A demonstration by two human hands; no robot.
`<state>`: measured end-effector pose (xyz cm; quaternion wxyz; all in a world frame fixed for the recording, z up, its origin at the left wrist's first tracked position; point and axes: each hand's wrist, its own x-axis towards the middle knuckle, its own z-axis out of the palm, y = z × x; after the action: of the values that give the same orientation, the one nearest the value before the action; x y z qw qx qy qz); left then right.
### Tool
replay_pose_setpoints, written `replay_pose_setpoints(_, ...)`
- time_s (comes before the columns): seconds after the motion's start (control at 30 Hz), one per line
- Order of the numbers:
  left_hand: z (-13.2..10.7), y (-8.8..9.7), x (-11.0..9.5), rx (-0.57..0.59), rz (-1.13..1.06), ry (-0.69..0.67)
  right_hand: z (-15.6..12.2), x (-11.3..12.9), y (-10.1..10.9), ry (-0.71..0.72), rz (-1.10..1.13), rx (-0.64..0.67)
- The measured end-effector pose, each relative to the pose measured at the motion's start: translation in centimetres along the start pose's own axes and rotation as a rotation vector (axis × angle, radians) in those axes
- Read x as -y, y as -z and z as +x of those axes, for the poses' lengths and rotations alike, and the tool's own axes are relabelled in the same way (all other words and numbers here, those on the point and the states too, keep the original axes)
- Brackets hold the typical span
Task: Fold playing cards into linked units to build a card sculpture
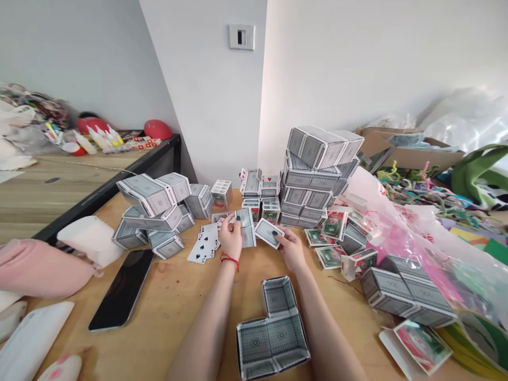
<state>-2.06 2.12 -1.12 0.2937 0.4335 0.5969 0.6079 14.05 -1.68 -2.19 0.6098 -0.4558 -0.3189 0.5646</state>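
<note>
My left hand [231, 236] is closed on a small bunch of playing cards [243, 219] held upright, grey patterned backs showing. My right hand [290, 246] pinches a single card [269, 232] by its right edge, just right of that bunch. Face-up cards [204, 244], spades among them, lie fanned on the wooden table [174, 296] left of my left hand. Close to me, between my forearms, sits an L-shaped open tray made of cards [272, 329].
Card-built cubes are piled at left [153, 209] and stacked tall against the wall [317, 177]. Card boxes [335, 238] and more cubes [405, 293] lie at right beside a pink plastic bag [391, 233]. A black phone [123, 288] lies at left.
</note>
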Motion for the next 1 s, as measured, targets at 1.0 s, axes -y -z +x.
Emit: replay_pose_setpoints(1.0, 0.42, 0.32, 0.69, 0.036, -0.039, -0.022, -0.13, -0.06, 0.1, 0.247, -0.353, -0.075)
